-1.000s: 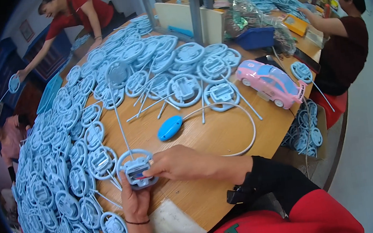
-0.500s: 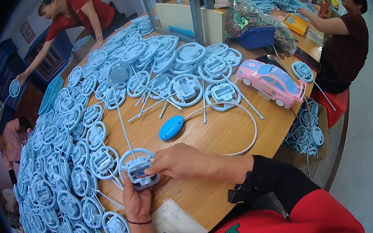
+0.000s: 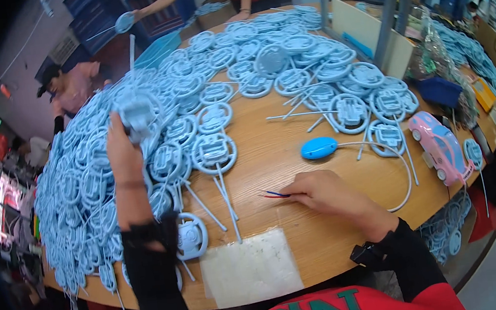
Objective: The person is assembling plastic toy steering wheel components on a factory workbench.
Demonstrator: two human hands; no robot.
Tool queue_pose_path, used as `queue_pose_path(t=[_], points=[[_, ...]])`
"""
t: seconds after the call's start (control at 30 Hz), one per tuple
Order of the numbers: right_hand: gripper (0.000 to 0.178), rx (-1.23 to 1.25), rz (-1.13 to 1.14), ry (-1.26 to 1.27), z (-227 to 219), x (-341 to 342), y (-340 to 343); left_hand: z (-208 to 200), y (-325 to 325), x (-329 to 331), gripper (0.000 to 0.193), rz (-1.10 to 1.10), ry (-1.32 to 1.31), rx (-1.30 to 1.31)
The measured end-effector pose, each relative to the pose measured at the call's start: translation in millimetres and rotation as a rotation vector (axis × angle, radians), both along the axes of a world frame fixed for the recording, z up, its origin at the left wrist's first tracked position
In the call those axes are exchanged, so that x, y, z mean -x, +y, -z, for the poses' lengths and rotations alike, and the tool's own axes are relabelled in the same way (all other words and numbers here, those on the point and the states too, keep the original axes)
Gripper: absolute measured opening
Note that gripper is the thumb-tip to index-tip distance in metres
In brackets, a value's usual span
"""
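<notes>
My left hand [image 3: 123, 149], reaching over the left pile, grips a light blue toy steering wheel [image 3: 140, 109] by its lower rim. The wheel is blurred, with its thin rod pointing up. Over the bare tabletop, my right hand [image 3: 331, 189] pinches thin red and blue wires [image 3: 274, 194] whose ends stick out to the left. Just beyond it lies a bright blue oval piece [image 3: 319, 147] with a white cable [image 3: 407, 164], which curves round to my right wrist. Whether the wires belong to that cable I cannot tell.
More light blue wheels [image 3: 214, 151] with rods heap up at left and far side. A pink toy car [image 3: 441, 148] stands at the right edge. A whitish sheet [image 3: 252, 271] lies near me. Co-workers stand across the table, one holding a wheel [image 3: 124, 23].
My left hand has carried the wheel up and left onto the pile, away from my right hand. My right hand has kept the wires, now outside the wheel. The view has turned left.
</notes>
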State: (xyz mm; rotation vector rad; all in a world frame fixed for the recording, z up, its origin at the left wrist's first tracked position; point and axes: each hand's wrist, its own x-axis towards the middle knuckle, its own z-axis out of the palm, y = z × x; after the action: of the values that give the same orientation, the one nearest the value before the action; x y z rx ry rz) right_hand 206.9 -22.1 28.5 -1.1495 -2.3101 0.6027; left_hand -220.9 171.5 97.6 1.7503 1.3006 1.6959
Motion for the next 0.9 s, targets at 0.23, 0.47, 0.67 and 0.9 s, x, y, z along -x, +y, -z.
queue_pose_path(t=[0.23,0.47,0.67,0.9], points=[[0.020,0.064,0.051,-0.055,10,-13,8,-63,0,-27,0.032,-0.448,0.199,-0.255],[0.016,0.189,-0.059,-0.098,-5,-16,4,27,-99,-120,0.006,0.026,1.246,-0.163],[0.014,-0.092,0.274,0.045,-5,-28,20,65,-110,-115,0.006,0.041,1.495,0.077],[0.016,-0.110,0.494,-0.257,-4,-27,84,69,-113,-124,0.013,-0.016,1.662,-0.020]])
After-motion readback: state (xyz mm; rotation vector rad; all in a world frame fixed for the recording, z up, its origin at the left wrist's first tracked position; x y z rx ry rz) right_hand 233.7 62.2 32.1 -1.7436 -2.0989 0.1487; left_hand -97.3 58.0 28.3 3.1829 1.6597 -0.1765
